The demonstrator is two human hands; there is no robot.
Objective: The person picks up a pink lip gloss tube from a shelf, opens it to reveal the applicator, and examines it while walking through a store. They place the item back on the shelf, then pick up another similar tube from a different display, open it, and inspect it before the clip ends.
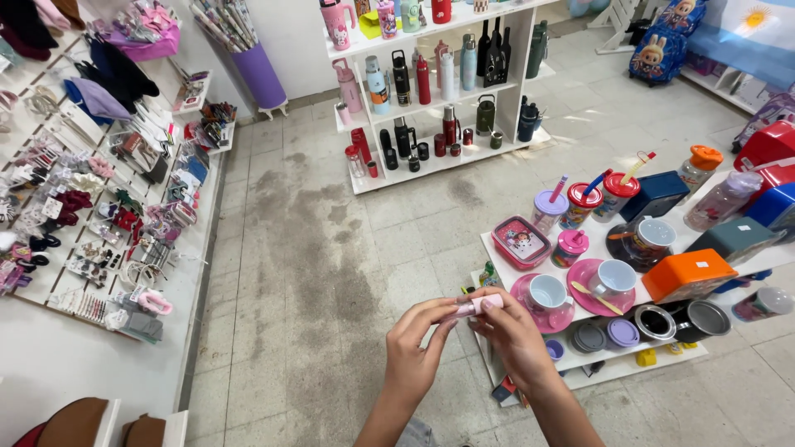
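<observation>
Low in the middle of the frame, the left hand (411,352) and the right hand (512,331) meet on a small pale pink tube (478,306), each pinching one end between fingertips. The tube's long axis runs nearly level across the frame, its right end tipped slightly upward. Just right of the hands stands a white display table (497,245) carrying pink saucers with white cups (546,291), a pink rectangular lunch box (521,242) with a picture on its lid, lidded tumblers with straws (581,204) and an orange box (686,274). At upper centre a white shelf unit (522,50) holds coloured bottles. Hair accessories on cards (91,223) fill the left edge.
</observation>
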